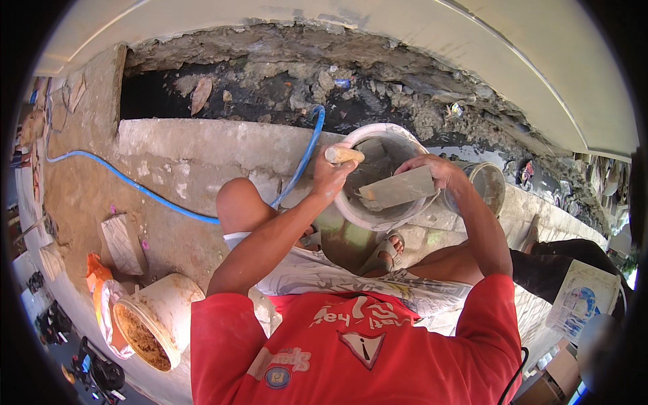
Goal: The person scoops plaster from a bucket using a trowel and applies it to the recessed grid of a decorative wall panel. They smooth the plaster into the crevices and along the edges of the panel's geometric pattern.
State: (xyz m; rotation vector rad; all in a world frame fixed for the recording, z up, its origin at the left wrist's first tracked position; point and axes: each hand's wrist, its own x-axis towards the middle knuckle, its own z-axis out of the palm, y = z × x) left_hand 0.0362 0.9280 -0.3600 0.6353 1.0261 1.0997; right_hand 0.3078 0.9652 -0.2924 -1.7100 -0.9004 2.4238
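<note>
My left hand (331,177) is closed round the light wooden handle (344,155) of a tool, over the left rim of a white bucket (345,206). The tool's working end is not plain to see. In my right hand (432,169) is a flat grey rectangular plate (403,190), gripped at its right end. The plate lies tilted across the bucket's mouth, above the grey wet-looking inside. Whether it touches the bucket, I cannot tell. The bucket stands in front of my bent knees, beside a concrete ledge (202,138).
A grey bucket (491,190) stands right of the white one. A blue hose (145,191) crosses the ledge. Beyond lies a dark rubble trench (270,94). At left are a tipped bucket (172,337) of brown material, an orange-white sack (101,297) and a block (123,244).
</note>
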